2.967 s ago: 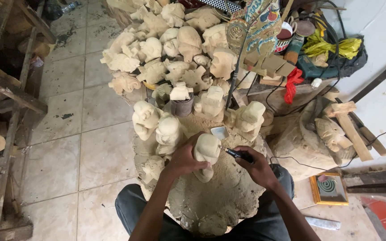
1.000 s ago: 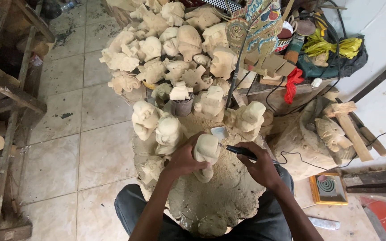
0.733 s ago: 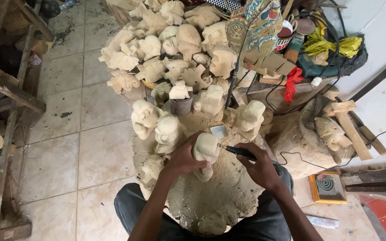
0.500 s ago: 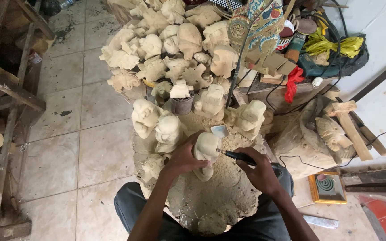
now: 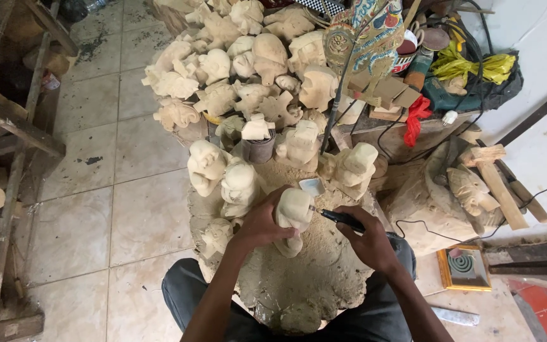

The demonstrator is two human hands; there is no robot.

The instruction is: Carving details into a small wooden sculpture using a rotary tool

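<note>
We gripped the pale wooden figure with our left hand, fingers wrapped around it, while our right hand pinched a black rotary tool (tip touching the figure).

The carved figure stands on the sawdust-covered stump. Left of the figure is the left hand; right of it is the right hand with a rotary tool. Behind the figure lies a heap of carvings.
</note>
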